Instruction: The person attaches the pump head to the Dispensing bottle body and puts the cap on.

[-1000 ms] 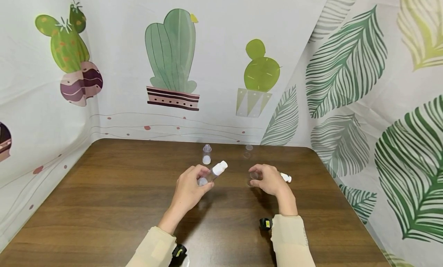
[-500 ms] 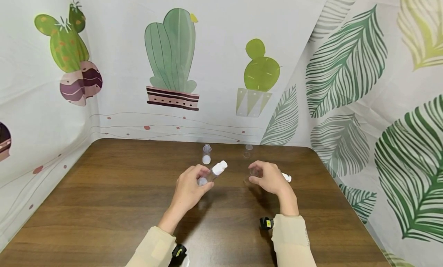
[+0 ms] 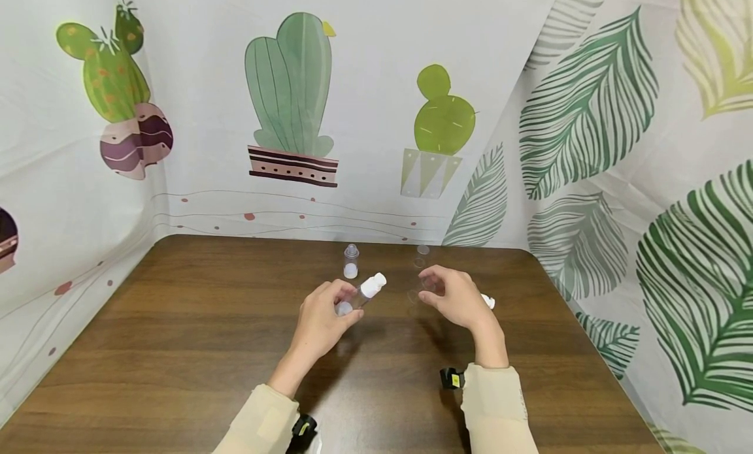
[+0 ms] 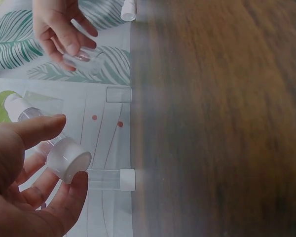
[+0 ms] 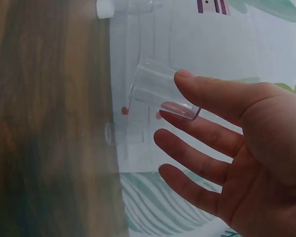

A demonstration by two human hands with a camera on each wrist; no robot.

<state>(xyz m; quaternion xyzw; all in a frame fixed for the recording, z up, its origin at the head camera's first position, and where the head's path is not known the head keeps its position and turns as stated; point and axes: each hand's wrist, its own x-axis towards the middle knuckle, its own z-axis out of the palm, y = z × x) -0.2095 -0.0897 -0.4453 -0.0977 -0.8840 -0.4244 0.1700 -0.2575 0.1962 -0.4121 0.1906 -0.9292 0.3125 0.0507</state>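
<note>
My left hand (image 3: 323, 315) holds a small clear bottle with a white top (image 3: 370, 287), tilted up to the right, thumb on one side and fingers on the other. In the left wrist view the white base of this bottle (image 4: 69, 160) faces the camera. My right hand (image 3: 457, 298) pinches a clear plastic cap (image 5: 158, 89) at one end between thumb and index finger. The other fingers are spread loosely beside it. The cap tilts, with its free end toward the left, and is raised above the table.
A second clear bottle (image 3: 351, 263), with a white base and a bare neck, stands at the table's back edge. Another clear cap (image 3: 420, 257) stands to its right. A white pump piece (image 3: 488, 302) shows behind my right hand. Patterned cloth (image 3: 376, 101) hangs behind the table (image 3: 206, 297).
My right hand has risen slightly and tipped the clear cap from near upright toward the left. The left hand and its bottle stay in place.
</note>
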